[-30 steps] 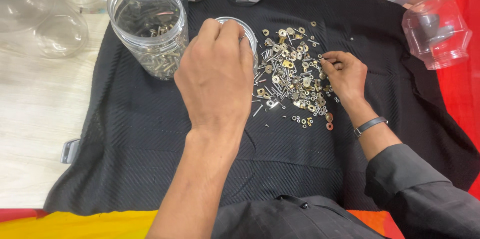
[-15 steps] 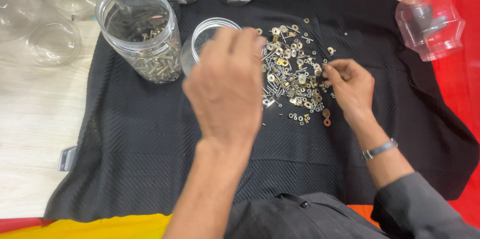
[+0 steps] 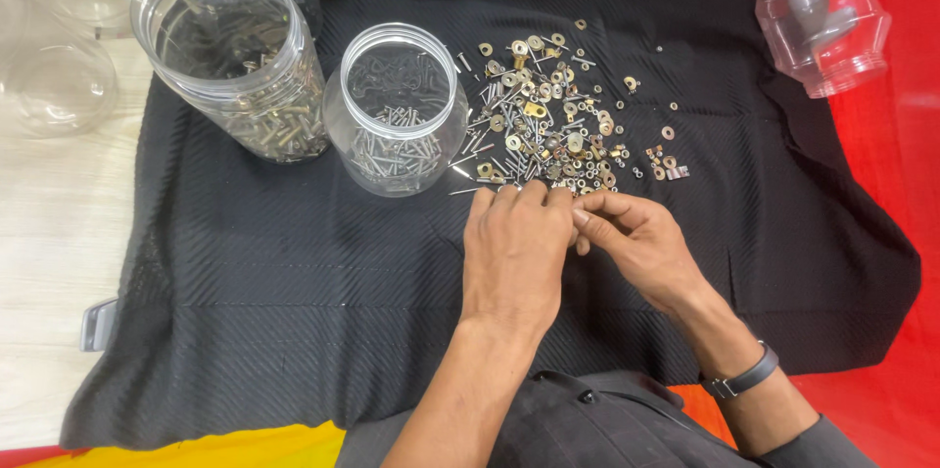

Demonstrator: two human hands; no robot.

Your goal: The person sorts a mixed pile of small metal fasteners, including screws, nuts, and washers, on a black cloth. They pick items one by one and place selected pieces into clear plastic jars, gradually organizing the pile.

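Nearest the camera, two bare forearms reach forward over a dark garment in the lap. The right wrist wears a dark wristband (image 3: 741,377). Both hands rest on a black cloth (image 3: 294,311) spread over a pale wooden table (image 3: 49,233), with red fabric (image 3: 901,233) along the right edge and a yellow strip at the bottom left.

The left hand (image 3: 516,255) lies palm down, its fingers (image 3: 534,196) held close together and curled forward, the tips touching the near edge of a pile of small metal parts (image 3: 548,125). Whether they pinch a piece I cannot tell. The right hand (image 3: 636,245) sits just beside it, touching it, with fingers (image 3: 597,206) drawn narrow and pointing left toward the left hand's fingertips; anything held between them is hidden.

The pile, made of screws, washers and nuts in silver and brass tones, lies loose on the cloth just beyond both hands, thinning out to the right.

Left of the pile stands an open clear jar (image 3: 396,108) with silver screws in the bottom. Further left is a larger clear jar (image 3: 231,57) holding darker and brass-toned screws. At the far edge more clear containers stand partly out of view, and a tipped clear jar (image 3: 824,18) lies at the far right on the red fabric. Empty clear lids or bowls (image 3: 54,81) sit on the table at far left.
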